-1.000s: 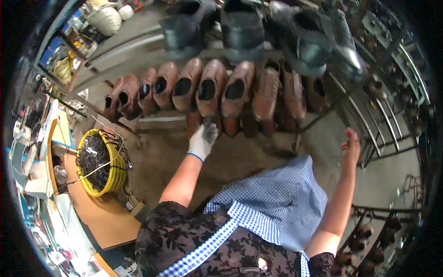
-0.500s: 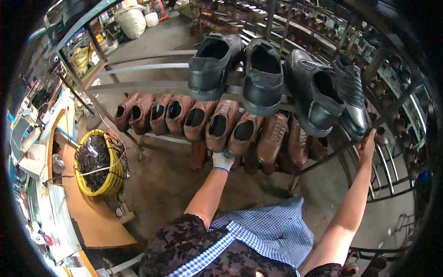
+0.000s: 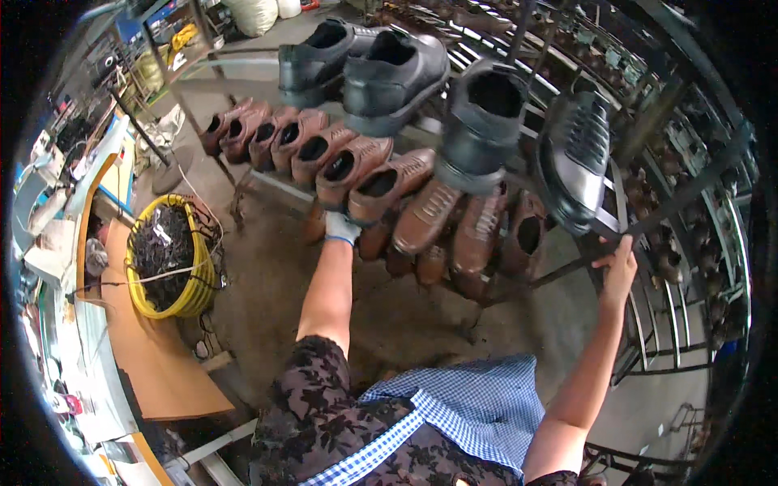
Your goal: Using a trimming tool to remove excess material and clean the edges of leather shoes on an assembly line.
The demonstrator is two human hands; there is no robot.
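A metal shoe rack (image 3: 579,263) stands before me with shoes on two levels. Several black shoes (image 3: 486,121) sit on its upper rails, and a row of brown leather shoes (image 3: 377,186) fills the level below. My left hand (image 3: 342,228), in a pale knitted glove with a blue cuff, reaches under the brown shoes at the rack's near side; its fingers are hidden there. Bare, my right hand (image 3: 620,266) is closed around the dark bar at the rack's right end, beside a black lace-up shoe (image 3: 577,158).
On the left, a yellow basket (image 3: 198,283) of dark strips stands by a tan board (image 3: 154,364) and a cluttered workbench (image 3: 101,381). More racks of shoes (image 3: 668,267) line the right side. White sacks (image 3: 253,16) lie at the back.
The rack and its shoes have shifted leftward and turned, its right end coming nearer me. Both my hands have moved left along with it.
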